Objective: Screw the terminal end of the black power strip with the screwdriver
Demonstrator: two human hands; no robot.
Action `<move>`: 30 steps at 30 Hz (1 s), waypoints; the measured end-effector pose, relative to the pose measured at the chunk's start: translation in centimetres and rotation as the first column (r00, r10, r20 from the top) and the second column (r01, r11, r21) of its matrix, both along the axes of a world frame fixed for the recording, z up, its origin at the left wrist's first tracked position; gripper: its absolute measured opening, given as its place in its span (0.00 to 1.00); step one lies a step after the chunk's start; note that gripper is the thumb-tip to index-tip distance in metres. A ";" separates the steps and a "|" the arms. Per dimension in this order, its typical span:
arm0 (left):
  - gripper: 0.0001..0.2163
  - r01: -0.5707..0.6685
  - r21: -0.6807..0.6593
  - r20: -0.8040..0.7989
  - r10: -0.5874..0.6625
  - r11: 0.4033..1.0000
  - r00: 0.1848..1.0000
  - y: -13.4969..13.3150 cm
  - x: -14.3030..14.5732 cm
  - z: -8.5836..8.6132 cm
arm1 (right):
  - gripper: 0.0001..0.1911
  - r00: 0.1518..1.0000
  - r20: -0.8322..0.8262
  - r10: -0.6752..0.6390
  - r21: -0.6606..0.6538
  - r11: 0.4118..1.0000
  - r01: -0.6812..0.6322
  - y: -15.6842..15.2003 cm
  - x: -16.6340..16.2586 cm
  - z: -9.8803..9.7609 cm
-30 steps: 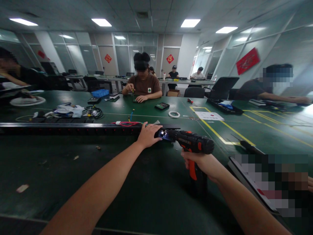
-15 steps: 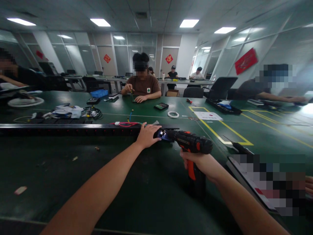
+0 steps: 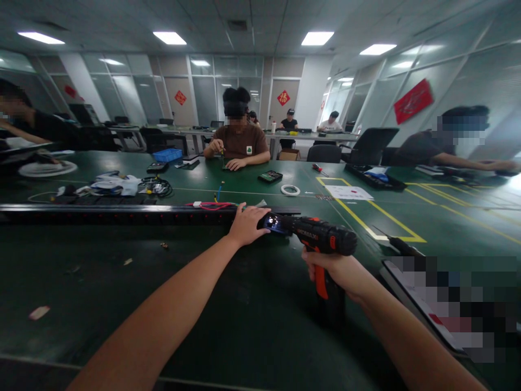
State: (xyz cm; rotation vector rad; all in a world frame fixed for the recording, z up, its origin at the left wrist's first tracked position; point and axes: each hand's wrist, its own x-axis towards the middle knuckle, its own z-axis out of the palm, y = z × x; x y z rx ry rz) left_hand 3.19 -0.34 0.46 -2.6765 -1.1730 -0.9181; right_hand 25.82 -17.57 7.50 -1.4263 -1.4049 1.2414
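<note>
Right now I have the black-and-orange cordless drill (image 3: 323,237) just right of centre in my head view, its nose pointing left at the right-hand end of a long black rail (image 3: 122,217) lying across the green tabletop (image 3: 228,336). The right hand (image 3: 334,267) is wrapped around the drill's grip, which points down toward the table. Its light throws a bright patch on the rail's end; I cannot make out whether a bit touches there. The left hand (image 3: 247,225) clasps the rail just left of that patch, fingers over the top and thumb along the near side, close to the drill's nose. Red wires (image 3: 215,206) with a white connector (image 3: 197,205) run along the rail's far side beside those fingers. Beyond, I see a white roll of tape (image 3: 284,188), a red-handled screwdriver (image 3: 317,168) and a white sheet of paper (image 3: 349,193). To the right a slim black tool (image 3: 405,247) lies near a yellow taped outline (image 3: 411,239). Farther left sit coiled black cables (image 3: 161,188) and a blue basket (image 3: 166,156). Across the table, a co-worker in a brown shirt (image 3: 254,140) holds a small upright tool (image 3: 222,152).
</note>
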 end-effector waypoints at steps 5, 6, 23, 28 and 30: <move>0.29 -0.002 -0.005 -0.002 0.002 1.000 1.000 -0.1 0.0 0.1 | 0.12 1.000 -0.003 -0.004 -0.020 1.000 0.004 0.2 0.1 -0.1; 0.29 -0.003 -0.006 -0.003 0.003 1.000 1.000 -0.1 0.0 0.1 | 0.12 1.000 -0.002 -0.009 -0.021 1.000 0.009 0.2 0.1 -0.1; 0.28 -0.001 -0.004 0.008 0.001 1.000 1.000 0.1 0.1 -0.1 | 0.12 1.000 -0.013 -0.020 -0.007 1.000 0.020 0.1 0.0 -0.2; 0.28 0.000 -0.005 0.011 0.000 1.000 1.000 0.1 0.0 0.0 | 0.13 0.999 -0.030 -0.043 -0.006 0.999 0.043 -0.2 -0.3 0.1; 0.28 -0.003 -0.008 0.007 0.004 1.000 1.000 0.1 0.0 0.0 | 0.12 0.998 -0.043 -0.048 -0.006 0.999 0.048 -0.3 -0.3 0.2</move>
